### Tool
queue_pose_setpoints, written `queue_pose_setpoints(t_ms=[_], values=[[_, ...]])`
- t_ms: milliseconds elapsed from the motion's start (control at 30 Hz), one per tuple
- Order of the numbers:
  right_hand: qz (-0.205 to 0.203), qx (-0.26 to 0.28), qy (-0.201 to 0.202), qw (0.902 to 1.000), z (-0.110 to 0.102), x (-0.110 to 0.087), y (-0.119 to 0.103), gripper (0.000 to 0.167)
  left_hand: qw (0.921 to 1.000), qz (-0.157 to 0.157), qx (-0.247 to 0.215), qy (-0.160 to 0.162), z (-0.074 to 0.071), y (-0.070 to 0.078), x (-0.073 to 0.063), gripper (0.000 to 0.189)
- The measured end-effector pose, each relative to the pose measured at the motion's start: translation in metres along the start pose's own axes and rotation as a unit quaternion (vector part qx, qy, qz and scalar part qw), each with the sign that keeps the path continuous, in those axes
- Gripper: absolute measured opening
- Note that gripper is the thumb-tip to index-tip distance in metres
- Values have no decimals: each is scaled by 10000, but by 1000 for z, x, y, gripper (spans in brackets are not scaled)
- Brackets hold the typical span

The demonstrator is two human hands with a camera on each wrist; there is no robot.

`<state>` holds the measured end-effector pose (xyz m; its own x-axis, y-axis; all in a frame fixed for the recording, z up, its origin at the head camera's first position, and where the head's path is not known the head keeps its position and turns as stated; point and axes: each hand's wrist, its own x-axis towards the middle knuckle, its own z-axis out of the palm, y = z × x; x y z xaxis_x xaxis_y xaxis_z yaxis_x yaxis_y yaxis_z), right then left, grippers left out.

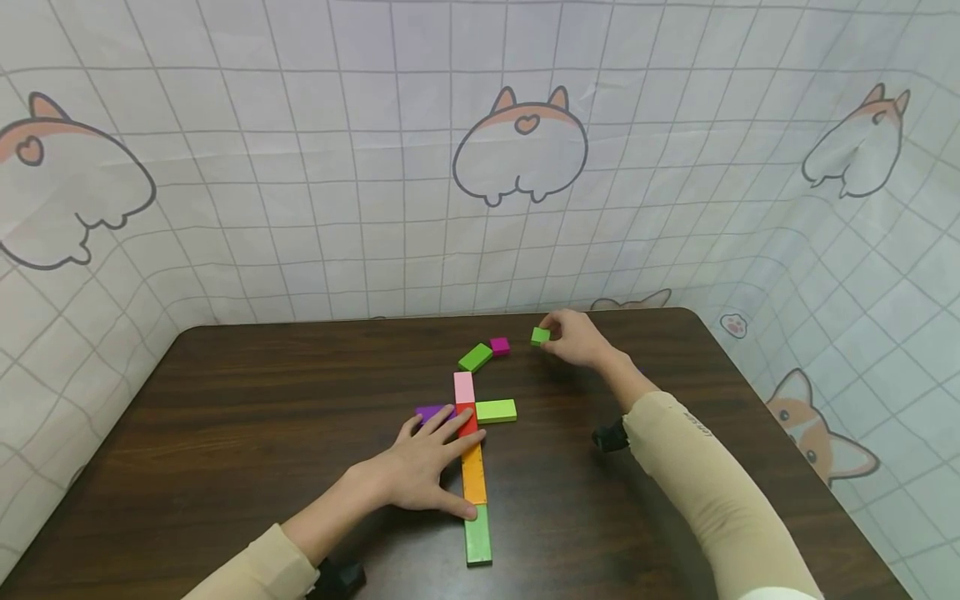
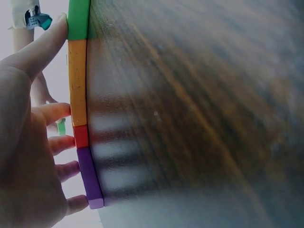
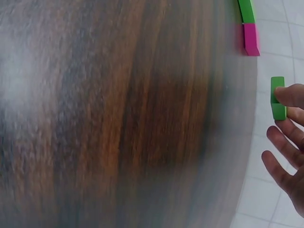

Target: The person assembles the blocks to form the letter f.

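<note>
On the table, coloured blocks form a line: a green block (image 1: 477,537) nearest, then an orange block (image 1: 473,475), a red block (image 1: 467,418) and a pink block (image 1: 464,387). A purple block (image 1: 431,412) sticks out left of the red one, a yellow-green block (image 1: 497,411) right. My left hand (image 1: 420,467) lies spread over the line, thumb on the green block, fingertips on the orange, red and purple ones. Between thumb and fingers, my right hand (image 1: 576,337) pinches a small green block (image 3: 278,98), raised off the table in the right wrist view.
Beyond the pink block lie a slanted green block (image 1: 476,357) and a small magenta block (image 1: 499,346), end to end. The dark wooden table (image 1: 285,400) reaches back to a white gridded cloth (image 1: 337,208) with cartoon dogs.
</note>
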<state>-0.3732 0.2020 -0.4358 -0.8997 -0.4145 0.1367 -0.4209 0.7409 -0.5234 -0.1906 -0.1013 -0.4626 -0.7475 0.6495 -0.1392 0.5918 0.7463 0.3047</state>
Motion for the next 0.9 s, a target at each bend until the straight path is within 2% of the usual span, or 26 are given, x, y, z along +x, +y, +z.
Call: queue_pose_setpoints(t_ms=[900], values=[[-41,-52,-133,9999,19,12,-11,29,9999,-52,98,-6,1,0,0,102]])
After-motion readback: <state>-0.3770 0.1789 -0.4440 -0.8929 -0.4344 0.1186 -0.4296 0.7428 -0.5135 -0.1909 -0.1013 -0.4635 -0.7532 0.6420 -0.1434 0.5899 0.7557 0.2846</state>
